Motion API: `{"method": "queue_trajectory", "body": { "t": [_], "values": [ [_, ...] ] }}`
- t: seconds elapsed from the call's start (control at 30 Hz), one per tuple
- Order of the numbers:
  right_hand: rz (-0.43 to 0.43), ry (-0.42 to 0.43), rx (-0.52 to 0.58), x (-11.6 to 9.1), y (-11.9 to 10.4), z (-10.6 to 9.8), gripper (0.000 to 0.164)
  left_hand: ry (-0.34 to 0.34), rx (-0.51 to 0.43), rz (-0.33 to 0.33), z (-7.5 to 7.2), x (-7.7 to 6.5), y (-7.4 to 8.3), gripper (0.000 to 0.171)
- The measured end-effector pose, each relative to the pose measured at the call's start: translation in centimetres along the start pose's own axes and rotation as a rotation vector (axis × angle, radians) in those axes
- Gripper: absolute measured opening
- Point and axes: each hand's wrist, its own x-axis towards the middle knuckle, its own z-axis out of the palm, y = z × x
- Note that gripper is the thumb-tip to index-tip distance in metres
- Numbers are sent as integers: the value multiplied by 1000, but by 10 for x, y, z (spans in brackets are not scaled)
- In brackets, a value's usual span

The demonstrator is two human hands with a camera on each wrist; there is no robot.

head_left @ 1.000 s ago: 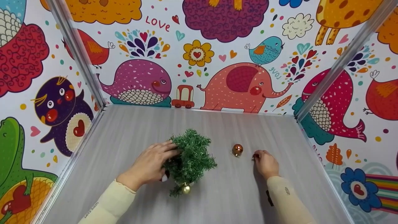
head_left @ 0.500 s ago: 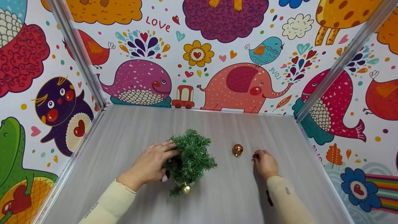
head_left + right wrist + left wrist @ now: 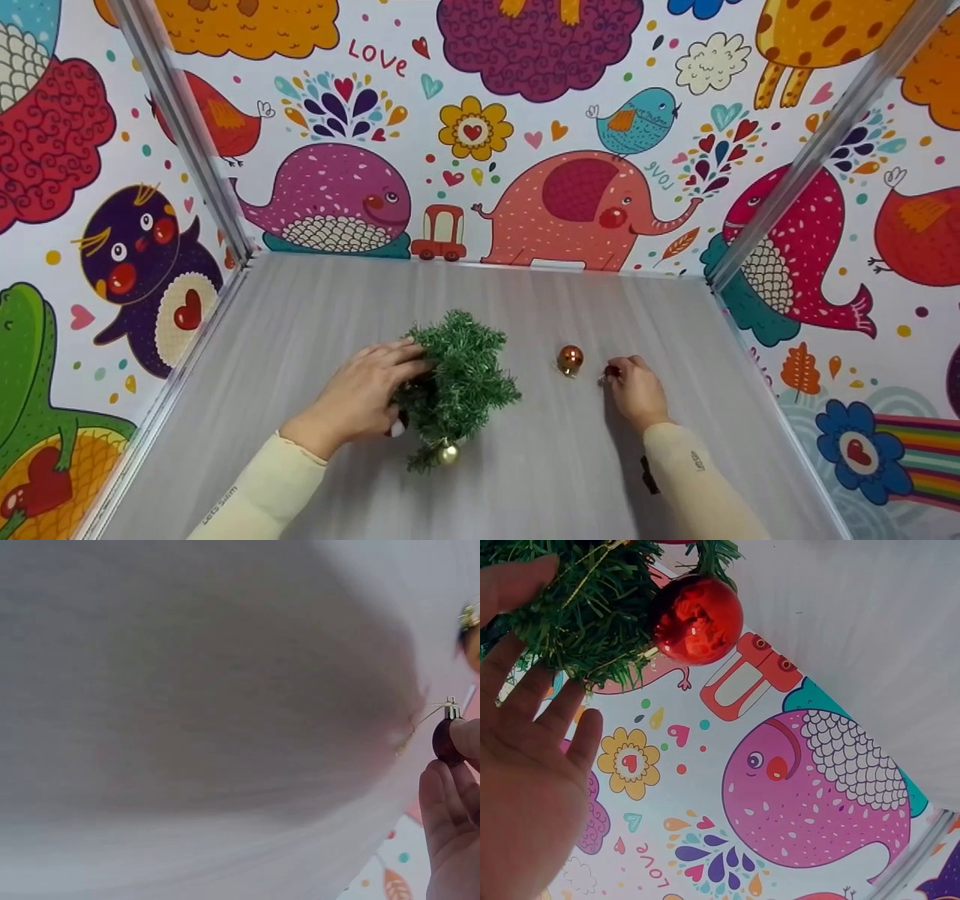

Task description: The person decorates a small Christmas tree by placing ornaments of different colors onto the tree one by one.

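Observation:
My left hand (image 3: 365, 390) grips a small artificial Christmas tree (image 3: 465, 367) from its left side. In the left wrist view, thumb and fingers lie around its green branches (image 3: 600, 611), and a shiny red bauble (image 3: 697, 619) hangs there. A gold bauble (image 3: 448, 453) hangs at the near side of the tree. Between thumb and fingers, my right hand (image 3: 637, 394) pinches a dark red bauble (image 3: 448, 741) with a gold cap and a loose string (image 3: 420, 724). To the left of that hand, a copper-orange bauble (image 3: 570, 358) rests on the table.
The grey wood-grain table (image 3: 525, 480) is enclosed by cartoon-printed walls (image 3: 465, 82) with metal corner posts (image 3: 199, 157). Under the right forearm lies a small black thing (image 3: 649, 476) whose kind I cannot tell.
My head view has shifted slightly. The right hand, with the dark red bauble, has moved a touch left and away from me. The left hand and tree look the same.

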Motion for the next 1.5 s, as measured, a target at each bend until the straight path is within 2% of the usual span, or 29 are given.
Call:
{"method": "queue_trajectory", "body": {
  "t": [0.33, 0.77, 1.03, 1.23, 1.37, 1.5],
  "values": [
    [-92, 39, 152, -1, -37, -13, 21, 23, 7, 11, 1, 0, -1, 76],
    [-296, 87, 326, -21, -101, -38, 32, 23, 8, 18, 1, 0, 0, 73],
    [-419, 87, 421, -34, -135, -53, 35, 39, 14, 15, 3, 0, 0, 75],
    [-523, 87, 536, -40, -160, -59, 37, 49, 3, 15, 4, -1, 1, 74],
    [-539, 89, 586, -44, -177, -61, 40, 67, 13, 22, 5, -1, 2, 71],
    [-516, 67, 631, -48, -196, -72, 41, 85, 30, 35, 5, -1, 4, 69]
  ]
}}
